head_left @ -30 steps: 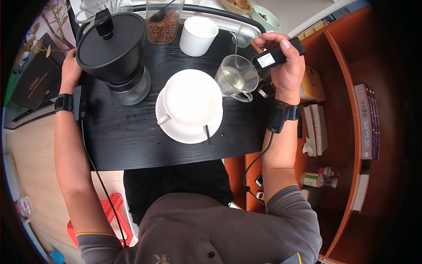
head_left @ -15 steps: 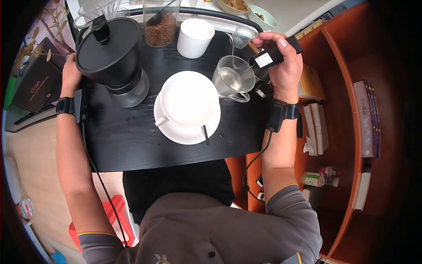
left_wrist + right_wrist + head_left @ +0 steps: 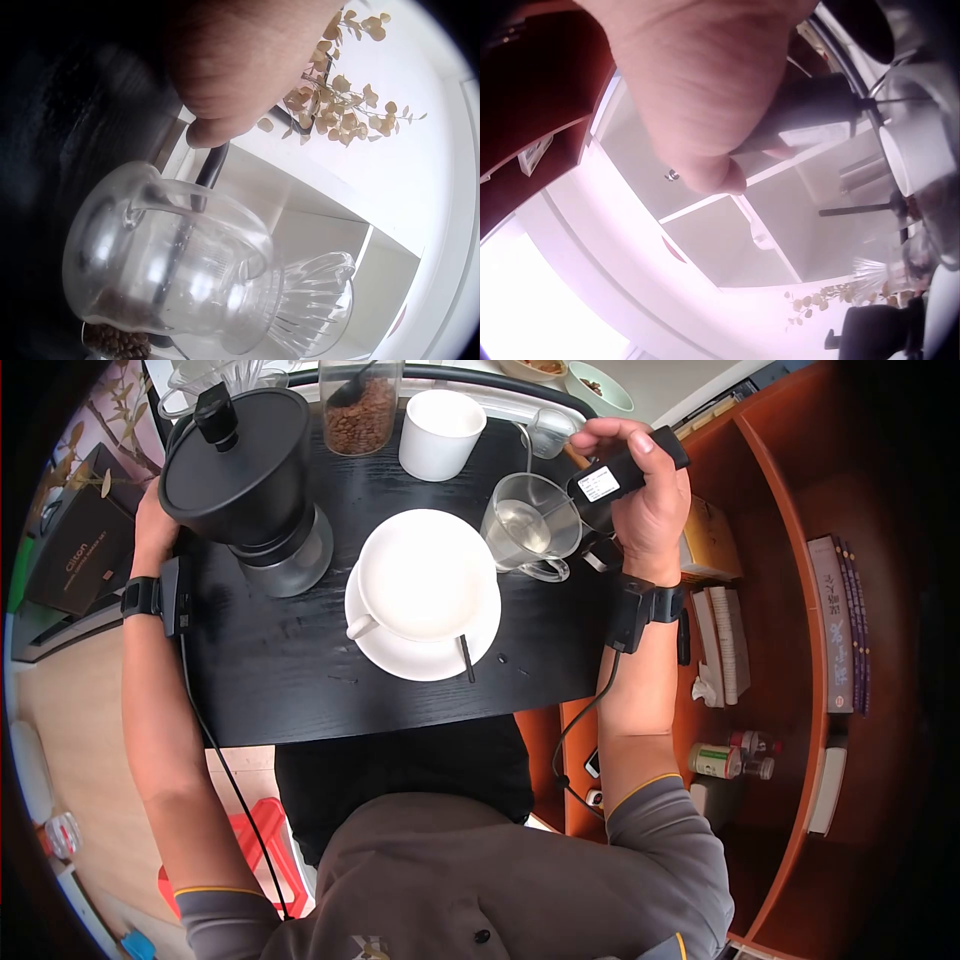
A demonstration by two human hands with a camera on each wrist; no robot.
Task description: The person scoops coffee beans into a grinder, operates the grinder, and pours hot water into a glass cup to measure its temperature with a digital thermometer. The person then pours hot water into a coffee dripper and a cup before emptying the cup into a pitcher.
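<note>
My right hand (image 3: 650, 510) grips a black stick-shaped device (image 3: 625, 472) with a white label; its thin metal rod slants into a clear glass mug (image 3: 530, 525) holding a little liquid. The device also shows in the right wrist view (image 3: 810, 116). Left of that mug, a large white cup (image 3: 425, 575) stands on a white saucer (image 3: 430, 665), with a small black stick (image 3: 467, 658) at its lower edge. At the table's left edge, my left hand (image 3: 155, 525) is beside a black grinder (image 3: 240, 470). Its fingers are mostly hidden; the thumb shows near the black rail (image 3: 212, 166).
Behind the large cup stand a white cup (image 3: 440, 438), a jar of brown beans (image 3: 360, 420) and a small glass (image 3: 550, 433). A glass pot (image 3: 165, 255) is at the back left. A black rail (image 3: 480, 377) runs along the table's back; an orange-brown shelf (image 3: 790, 490) stands right.
The head view has shifted slightly, moving the tabletop things a little up in the picture. Both hands keep nearly the same places, and the device's rod remains in the glass mug.
</note>
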